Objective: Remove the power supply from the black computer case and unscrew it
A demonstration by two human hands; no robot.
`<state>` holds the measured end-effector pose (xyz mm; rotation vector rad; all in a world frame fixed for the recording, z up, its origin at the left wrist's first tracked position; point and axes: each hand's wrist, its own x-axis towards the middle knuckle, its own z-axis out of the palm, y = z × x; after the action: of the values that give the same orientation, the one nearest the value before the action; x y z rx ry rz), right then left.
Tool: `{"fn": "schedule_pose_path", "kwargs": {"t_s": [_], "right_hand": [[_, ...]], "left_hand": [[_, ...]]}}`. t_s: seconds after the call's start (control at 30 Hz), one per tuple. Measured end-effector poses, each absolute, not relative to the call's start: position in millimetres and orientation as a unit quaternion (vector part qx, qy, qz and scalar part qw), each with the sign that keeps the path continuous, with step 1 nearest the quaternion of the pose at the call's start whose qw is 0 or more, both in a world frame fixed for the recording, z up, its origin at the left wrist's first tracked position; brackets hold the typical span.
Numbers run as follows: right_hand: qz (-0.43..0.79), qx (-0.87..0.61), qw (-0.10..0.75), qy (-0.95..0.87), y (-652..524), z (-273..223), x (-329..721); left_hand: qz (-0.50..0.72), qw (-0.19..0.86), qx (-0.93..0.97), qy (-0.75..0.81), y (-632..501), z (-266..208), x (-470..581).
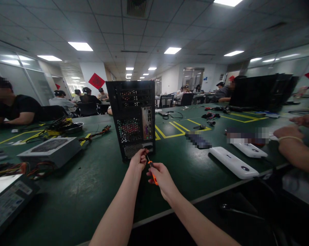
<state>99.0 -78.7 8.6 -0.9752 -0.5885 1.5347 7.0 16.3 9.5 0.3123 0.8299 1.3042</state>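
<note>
A black computer tower case (130, 118) stands upright on the green table, its back panel with ports and vent mesh facing me. My right hand (162, 177) is closed around an orange-and-black screwdriver (154, 176), whose shaft points up and left toward the bottom of the case. Close to the shaft's tip, my left hand (139, 159) has its fingers pinched together in front of the power supply (132, 150) in the lower back panel. Whatever lies between those fingertips is too small and hidden to make out.
Loose power supply units (51, 150) with cables lie on the left, near a metal bowl (73, 127). White power banks (232, 162) and a phone (198, 140) lie on the right. A co-worker's arm (298, 147) reaches in there. Another black case (262, 92) stands farther back.
</note>
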Motion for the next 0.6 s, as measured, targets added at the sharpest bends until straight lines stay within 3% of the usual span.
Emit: {"fn": "schedule_pose_path", "kwargs": {"t_s": [0.23,0.6], "right_hand": [[0.745,-0.366,0.537,-0.152,-77,22,89],[0.753,-0.342,0.544,-0.143,-76,27,89]], "left_hand": [[0.578,0.712,0.136,0.375,9,13,8],[0.578,0.719,0.133,0.362,9,10,8]]}}
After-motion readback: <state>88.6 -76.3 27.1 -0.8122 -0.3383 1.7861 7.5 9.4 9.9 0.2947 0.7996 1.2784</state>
